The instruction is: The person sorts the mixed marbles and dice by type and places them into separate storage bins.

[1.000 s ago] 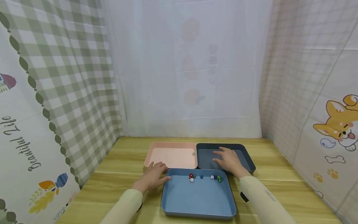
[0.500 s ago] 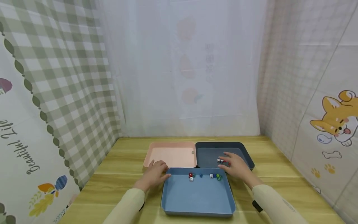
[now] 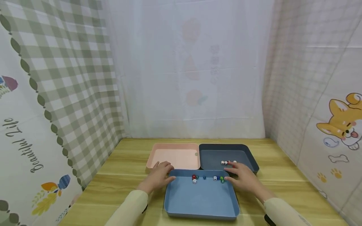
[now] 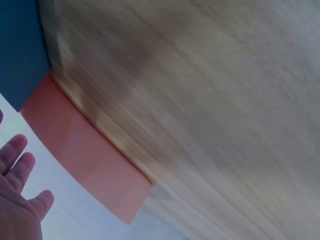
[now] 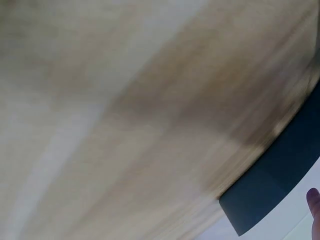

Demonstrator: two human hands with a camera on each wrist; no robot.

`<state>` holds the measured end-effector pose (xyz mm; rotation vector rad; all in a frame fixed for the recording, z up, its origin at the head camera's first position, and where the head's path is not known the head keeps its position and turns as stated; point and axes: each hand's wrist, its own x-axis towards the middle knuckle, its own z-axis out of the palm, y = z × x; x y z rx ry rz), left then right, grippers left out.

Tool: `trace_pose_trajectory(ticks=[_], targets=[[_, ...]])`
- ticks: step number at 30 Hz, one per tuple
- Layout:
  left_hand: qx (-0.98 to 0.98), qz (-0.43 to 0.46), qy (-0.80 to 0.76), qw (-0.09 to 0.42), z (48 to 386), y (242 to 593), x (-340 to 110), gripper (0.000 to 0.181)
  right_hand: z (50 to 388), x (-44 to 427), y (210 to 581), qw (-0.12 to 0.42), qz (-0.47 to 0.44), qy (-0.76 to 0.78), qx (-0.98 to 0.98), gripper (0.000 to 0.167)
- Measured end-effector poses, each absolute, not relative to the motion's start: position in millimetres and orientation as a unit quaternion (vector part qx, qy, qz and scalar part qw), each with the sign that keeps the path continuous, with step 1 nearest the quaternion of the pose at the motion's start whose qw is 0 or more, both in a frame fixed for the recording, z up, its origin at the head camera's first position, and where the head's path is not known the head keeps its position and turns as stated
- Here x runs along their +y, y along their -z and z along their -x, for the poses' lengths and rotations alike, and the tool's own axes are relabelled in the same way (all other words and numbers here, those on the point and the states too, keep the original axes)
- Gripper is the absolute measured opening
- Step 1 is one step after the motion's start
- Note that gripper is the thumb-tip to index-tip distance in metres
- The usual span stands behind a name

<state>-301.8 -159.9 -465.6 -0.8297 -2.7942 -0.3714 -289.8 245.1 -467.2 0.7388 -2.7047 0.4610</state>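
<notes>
Three shallow trays share the wood-grain table [image 3: 133,150]: a pink tray [image 3: 172,154] and a dark navy tray [image 3: 217,153] side by side toward its far edge, and a blue tray [image 3: 200,201] in front of them, nearer the person. Small dice lie along the blue tray's far edge. Left of the middle sit a red die [image 3: 193,176] and, just in front of it, a white die [image 3: 194,181], with a tiny teal piece [image 3: 197,177] beside the red one. Near the middle of that edge is a dark blue die [image 3: 204,177]; toward the far right corner come a second white die [image 3: 215,178] and a cluster of green pieces [image 3: 222,179].

In the navy tray, white dice [image 3: 222,163] lie close to the near edge with red ones among them, partly hidden by the right hand [image 3: 242,179]. That hand is at the blue tray's far right corner, fingers parted, thumb just beside the green pieces, forefinger over the navy tray's near edge; contact cannot be told.

The left hand [image 3: 159,178] is at the blue tray's far left corner, fingers spread and slightly bent, thumb at the rim.
</notes>
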Motion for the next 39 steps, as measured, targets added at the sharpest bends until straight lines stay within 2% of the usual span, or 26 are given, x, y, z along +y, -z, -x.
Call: trace_pose_trajectory(ticks=[7,19,39], targets=[[-0.947,0.284,0.124,0.082,296,462,-150,0.040,283,248,476,0.110,-0.240,-0.149,-0.953,0.052],[-0.947,0.290,0.115,0.075,293,455,-132,0.041,280,252,482,0.117,-0.260,-0.128,-0.950,0.046],[-0.952,0.289,0.083,0.054,312,436,-101,0.043,279,253,476,0.114,-0.242,-0.140,-0.953,0.041]])
